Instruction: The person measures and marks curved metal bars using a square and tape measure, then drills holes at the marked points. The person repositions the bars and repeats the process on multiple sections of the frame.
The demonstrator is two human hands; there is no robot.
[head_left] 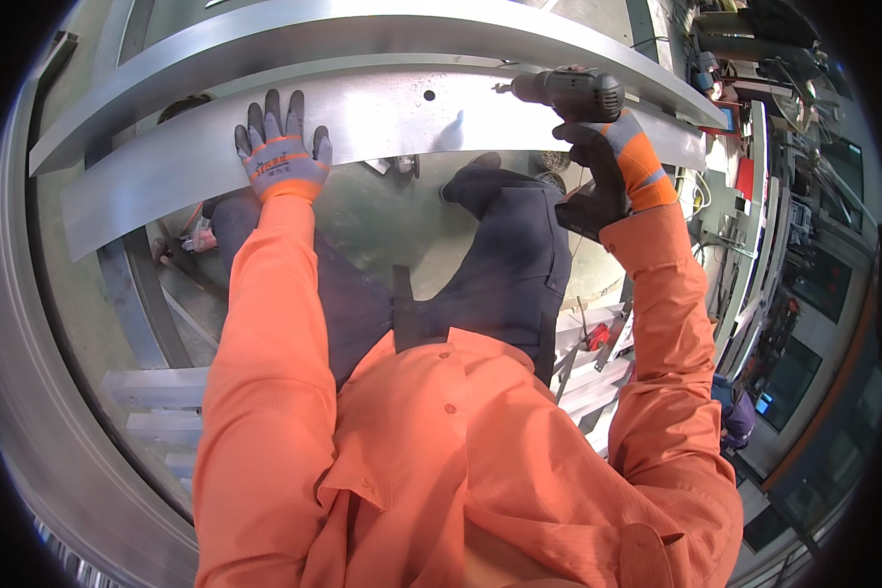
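A long flat metal bar (363,122) lies crosswise in front of me, with a dark round hole in its upper face and some small shavings nearby. My left hand (282,157), in a grey and orange work glove, rests flat on the bar left of the hole, fingers spread. In my right hand (627,162), gloved alike, is a black cordless drill (573,95), gripped by its handle. Its chuck and bit point left over the bar, to the right of the hole. The bit seems tilted nearly level; whether it touches the metal I cannot tell.
A second metal beam (363,37) runs along the far side of the bar. Metal profiles (162,389) are stacked at lower left, more by my right hip. A cluttered bench (745,186) stands at right, and another person (737,412) is farther off.
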